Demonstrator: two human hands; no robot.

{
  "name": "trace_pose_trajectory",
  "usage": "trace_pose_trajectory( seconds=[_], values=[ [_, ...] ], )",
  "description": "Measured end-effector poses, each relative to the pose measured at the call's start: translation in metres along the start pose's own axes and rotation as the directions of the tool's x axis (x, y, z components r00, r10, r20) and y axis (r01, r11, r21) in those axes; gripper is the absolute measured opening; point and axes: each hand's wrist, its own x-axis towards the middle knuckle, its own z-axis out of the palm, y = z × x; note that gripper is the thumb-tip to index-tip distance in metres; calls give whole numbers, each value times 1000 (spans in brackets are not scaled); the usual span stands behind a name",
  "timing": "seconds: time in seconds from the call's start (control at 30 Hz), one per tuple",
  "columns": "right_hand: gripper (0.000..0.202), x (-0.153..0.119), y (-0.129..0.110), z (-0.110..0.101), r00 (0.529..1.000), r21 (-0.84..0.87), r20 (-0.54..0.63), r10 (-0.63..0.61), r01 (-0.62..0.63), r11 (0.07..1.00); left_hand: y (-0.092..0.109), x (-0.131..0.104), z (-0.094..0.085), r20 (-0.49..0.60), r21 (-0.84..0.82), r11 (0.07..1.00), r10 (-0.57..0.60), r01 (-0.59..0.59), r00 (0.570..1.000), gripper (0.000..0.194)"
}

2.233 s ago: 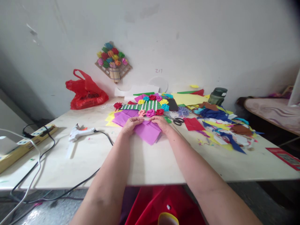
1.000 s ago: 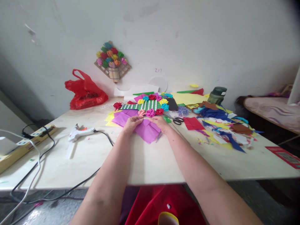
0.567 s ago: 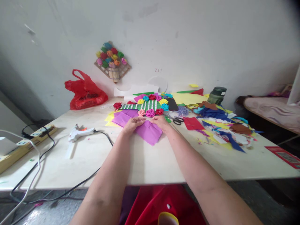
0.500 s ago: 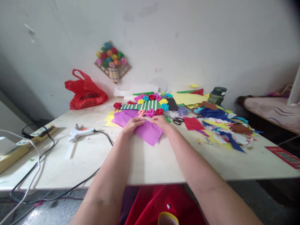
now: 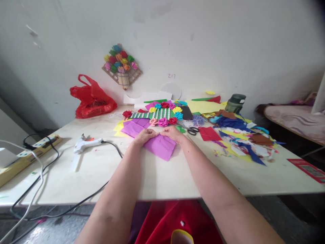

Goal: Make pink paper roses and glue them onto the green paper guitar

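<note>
A sheet of purple paper (image 5: 159, 148) hangs below my two hands, its top edge pinched between them. My left hand (image 5: 145, 136) grips it at the upper left, fingers closed. Close beside it, my right hand (image 5: 172, 133) pinches the same edge, the fingertips of both hands almost meeting. More purple paper (image 5: 132, 129) lies on the table to the left, over yellow sheets. Just beyond my hands is a guitar-shaped craft (image 5: 158, 114) ringed with colourful paper roses. Black-handled scissors (image 5: 193, 130) lie right of my right hand.
On the left are a white glue gun (image 5: 86, 144) with its cord and a power strip (image 5: 38, 149). A red plastic bag (image 5: 93, 98) stands at the back. Paper scraps (image 5: 241, 135) and a green bottle (image 5: 235, 103) occupy the right side. Blue yarn (image 5: 198, 120) lies behind the scissors.
My hands have come closer together along the paper's top edge, the right one shifting left. The lower corner of the purple sheet sits slightly lower and further right.
</note>
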Motion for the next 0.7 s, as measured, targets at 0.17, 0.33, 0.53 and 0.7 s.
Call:
trace_pose_trajectory(
  seconds=[0.17,0.33,0.53,0.7],
  values=[
    [19,3,5,-1,999,20,-25,38,-38,999,5,-2,3,-50,12,1000,-6,7,999,44],
    [17,9,12,-1,991,28,-113,68,-65,997,10,-5,6,-73,56,998,-11,15,997,46],
    [15,8,12,-7,990,50,-115,81,-76,996,8,-5,6,-59,94,995,-28,34,998,46],
    [14,7,8,-10,990,45,-122,73,-68,997,8,-3,5,-102,151,989,14,1,995,51]
  ],
)
